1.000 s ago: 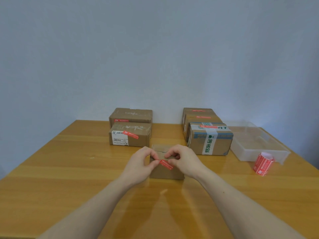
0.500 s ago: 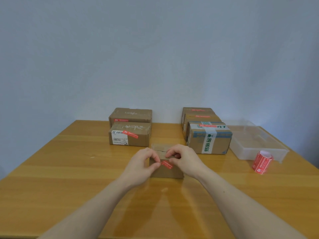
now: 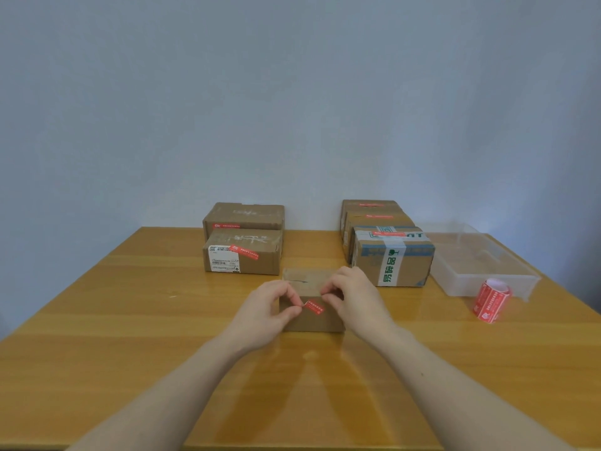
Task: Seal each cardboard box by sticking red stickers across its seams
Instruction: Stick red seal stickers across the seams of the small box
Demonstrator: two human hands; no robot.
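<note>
While a red sticker is pinched at both ends by left hand & right hand over the small box mid-table, it should be pressed flat across the seam, w/o wrinkles.

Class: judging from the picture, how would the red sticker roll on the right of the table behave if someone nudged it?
The sticker roll is cylindrical and seems to lie on its side, so it would probably roll. Being paper, it is likely light. A loose tail at its top might unwind.
</note>
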